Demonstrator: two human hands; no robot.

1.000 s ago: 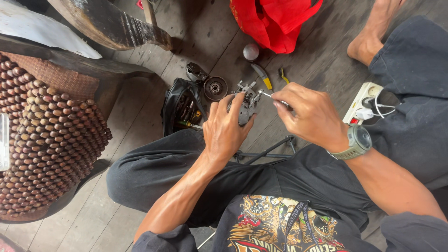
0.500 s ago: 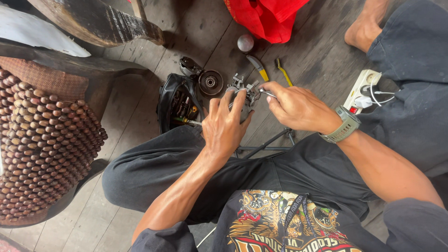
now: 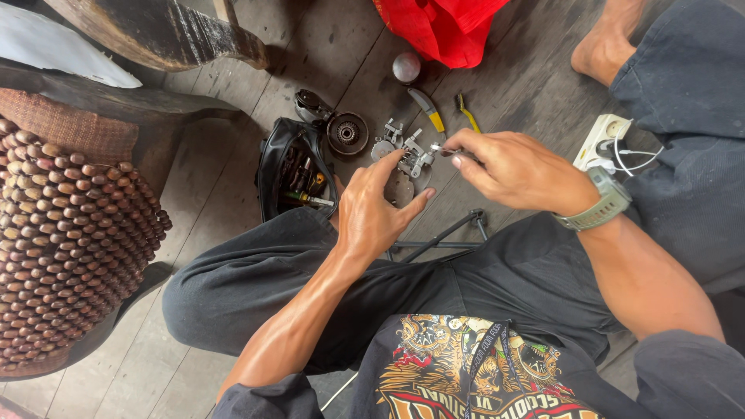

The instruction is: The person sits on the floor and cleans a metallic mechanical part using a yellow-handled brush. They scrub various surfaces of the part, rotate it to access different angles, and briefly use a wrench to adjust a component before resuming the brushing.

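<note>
Though partly hidden, metal assembly (image 3: 411, 159) between fingers (image 3: 458, 159).

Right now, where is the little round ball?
In the head view, the ball lies on the wooden floor near the top, just left of the red bag.

Head cam, steep down, close.

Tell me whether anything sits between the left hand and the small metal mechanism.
Nothing visible does. The left hand already touches the metal mechanism from below, while the right hand pinches a thin tool at its side.
</note>
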